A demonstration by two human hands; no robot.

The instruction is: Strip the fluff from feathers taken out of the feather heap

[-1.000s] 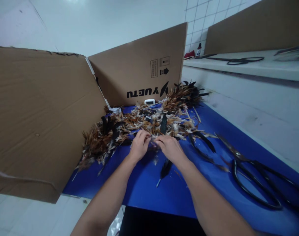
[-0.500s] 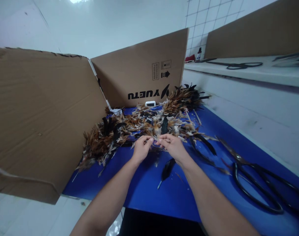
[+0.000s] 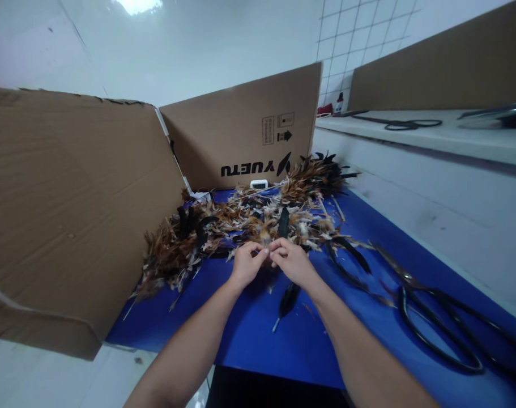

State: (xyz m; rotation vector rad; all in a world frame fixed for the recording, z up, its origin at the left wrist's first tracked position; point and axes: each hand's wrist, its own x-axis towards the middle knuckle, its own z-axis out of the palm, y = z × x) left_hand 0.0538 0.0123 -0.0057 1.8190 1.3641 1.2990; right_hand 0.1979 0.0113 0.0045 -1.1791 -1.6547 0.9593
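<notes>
On blue mat, fluffy brown feathers, pinching fingers

You have two cardboard panels standing behind one feather pile, too many feathers to count. One loose black feather lies in front of the pile, one pair of black scissors right of it, another pair far behind.
</notes>
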